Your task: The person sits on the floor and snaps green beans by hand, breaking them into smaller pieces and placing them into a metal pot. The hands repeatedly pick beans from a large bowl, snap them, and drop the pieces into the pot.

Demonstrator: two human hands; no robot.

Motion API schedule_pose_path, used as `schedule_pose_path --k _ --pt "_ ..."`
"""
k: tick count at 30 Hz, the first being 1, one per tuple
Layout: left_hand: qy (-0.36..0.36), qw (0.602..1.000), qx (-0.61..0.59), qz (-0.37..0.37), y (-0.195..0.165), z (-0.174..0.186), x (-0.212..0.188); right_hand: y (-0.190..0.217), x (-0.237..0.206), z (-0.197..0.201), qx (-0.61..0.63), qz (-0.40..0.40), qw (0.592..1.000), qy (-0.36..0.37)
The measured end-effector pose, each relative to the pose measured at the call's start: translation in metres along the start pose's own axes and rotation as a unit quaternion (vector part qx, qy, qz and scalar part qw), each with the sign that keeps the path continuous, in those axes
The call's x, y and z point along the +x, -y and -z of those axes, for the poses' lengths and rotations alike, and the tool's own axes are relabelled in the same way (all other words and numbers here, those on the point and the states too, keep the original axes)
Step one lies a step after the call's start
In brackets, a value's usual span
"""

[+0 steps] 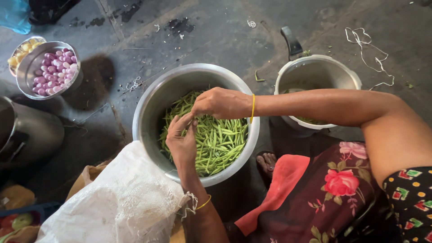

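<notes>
A big steel pot (148,103) on the floor is filled with green beans (220,139). Both my hands hover over it, fingertips meeting near its middle. My right hand (221,102) reaches in from the right with its fingers pinched downward. From below, my left hand (181,140) comes up with its fingers touching those of the right. They seem to pinch one green bean between them, though it is mostly hidden by the fingers. Each wrist wears a thin yellow band.
A steel pot with a black handle (315,72) stands to the right, holding some green pieces. At far left are a steel bowl of small pink onions (50,67), a bowl of yellow pieces (21,48) and a large steel vessel (27,130). A white woven sack (121,198) lies at the front.
</notes>
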State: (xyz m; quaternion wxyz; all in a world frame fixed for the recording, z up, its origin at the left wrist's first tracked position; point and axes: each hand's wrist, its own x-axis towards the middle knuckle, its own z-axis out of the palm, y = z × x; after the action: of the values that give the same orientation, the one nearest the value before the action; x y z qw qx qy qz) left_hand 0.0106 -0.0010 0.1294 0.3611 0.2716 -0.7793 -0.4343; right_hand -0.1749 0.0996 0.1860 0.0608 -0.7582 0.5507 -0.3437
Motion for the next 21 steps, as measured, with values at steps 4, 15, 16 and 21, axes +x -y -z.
schedule_pose_path --k 4,15,16,21 --pt "-0.032 0.998 0.009 0.050 0.001 -0.003 -0.004 0.000 0.002 -0.006 -0.024 -0.016 1.000 -0.002" --pt "0.001 0.895 -0.420 0.149 0.024 -0.018 -0.005 0.002 0.009 0.006 -0.028 0.048 0.998 -0.020" --pt "-0.014 0.897 -0.421 0.134 0.025 -0.020 -0.005 0.002 0.010 0.005 -0.023 0.032 0.999 -0.021" --pt "-0.033 0.846 -0.511 0.147 0.027 -0.033 -0.006 0.005 0.010 -0.003 -0.027 0.009 0.997 -0.078"
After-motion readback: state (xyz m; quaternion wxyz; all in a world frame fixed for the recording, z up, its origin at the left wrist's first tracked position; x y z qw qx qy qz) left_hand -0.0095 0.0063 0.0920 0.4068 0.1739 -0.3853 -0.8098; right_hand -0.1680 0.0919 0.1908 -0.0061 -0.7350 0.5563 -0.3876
